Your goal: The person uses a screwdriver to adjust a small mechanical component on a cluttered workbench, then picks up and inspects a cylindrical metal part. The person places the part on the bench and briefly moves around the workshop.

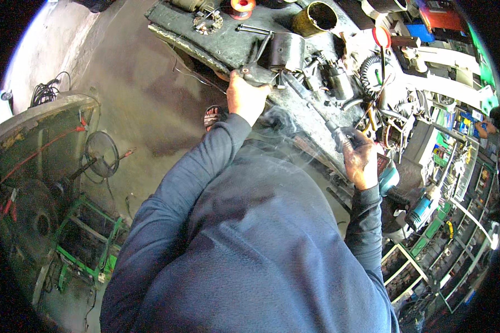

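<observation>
My left hand (245,99) is closed at the bench's near edge, its fingers round a small dark part (246,71) with a copper-coloured spot on it. Just beyond it stands a dark metal cylinder (286,51), like a motor housing. In my right hand (359,158) is the dark handle of what looks like a soldering iron (320,110). Its long shaft slants up and left, the tip near the cylinder's base and my left fingers. Whether the tip touches anything I cannot tell. Thin smoke (283,121) drifts below the shaft.
The bench (216,41) carries a yellowish metal ring (315,19), a red spool (243,8) and several dark motor parts (339,80). Teal power tools (423,208) are at the right, near crowded racks (461,244). A green metal frame (89,236) stands at lower left.
</observation>
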Motion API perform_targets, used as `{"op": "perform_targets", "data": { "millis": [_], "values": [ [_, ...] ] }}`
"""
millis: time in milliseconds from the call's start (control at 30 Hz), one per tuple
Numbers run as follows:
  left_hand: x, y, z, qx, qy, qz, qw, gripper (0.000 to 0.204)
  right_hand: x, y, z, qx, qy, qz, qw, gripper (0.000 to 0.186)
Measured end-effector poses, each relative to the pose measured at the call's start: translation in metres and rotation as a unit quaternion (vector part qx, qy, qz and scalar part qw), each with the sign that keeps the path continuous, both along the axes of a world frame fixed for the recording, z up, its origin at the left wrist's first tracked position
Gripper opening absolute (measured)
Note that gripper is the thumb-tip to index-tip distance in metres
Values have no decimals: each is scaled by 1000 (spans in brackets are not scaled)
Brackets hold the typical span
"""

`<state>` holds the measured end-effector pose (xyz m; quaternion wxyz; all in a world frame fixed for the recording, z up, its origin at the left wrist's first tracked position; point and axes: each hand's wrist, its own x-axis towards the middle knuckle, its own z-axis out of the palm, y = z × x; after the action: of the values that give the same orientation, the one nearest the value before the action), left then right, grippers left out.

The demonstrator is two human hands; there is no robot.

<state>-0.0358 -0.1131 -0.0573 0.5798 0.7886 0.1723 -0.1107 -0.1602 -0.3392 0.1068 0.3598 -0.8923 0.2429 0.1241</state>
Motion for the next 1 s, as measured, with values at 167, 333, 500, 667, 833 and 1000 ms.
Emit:
{"op": "perform_targets", "data": {
  "millis": [167, 333, 500, 667, 833, 1000],
  "values": [
    [-10, 22, 9, -119, 16, -4, 993, 41, -15, -6, -5, 44, -12, -46, 998, 30],
    [-35, 59, 20, -144, 24, -17, 989, 23, -42, -22, -13, 130, -18, -88, 988, 28],
    [-44, 93, 19, -88, 31, -58, 994, 17, -67, -32, -41, 177, -40, -102, 978, 24],
    [-39, 93, 23, 4, -14, -9, 1000, 20, -68, -37, -51, 158, -33, -73, 984, 25],
    [-35, 77, 41, 79, -46, -87, 992, 19, -74, -45, -65, 154, -70, -63, 984, 26],
    [-48, 67, 38, -38, -27, -42, 998, 21, -65, -52, -64, 96, -73, -22, 992, 26]
  ]
}}
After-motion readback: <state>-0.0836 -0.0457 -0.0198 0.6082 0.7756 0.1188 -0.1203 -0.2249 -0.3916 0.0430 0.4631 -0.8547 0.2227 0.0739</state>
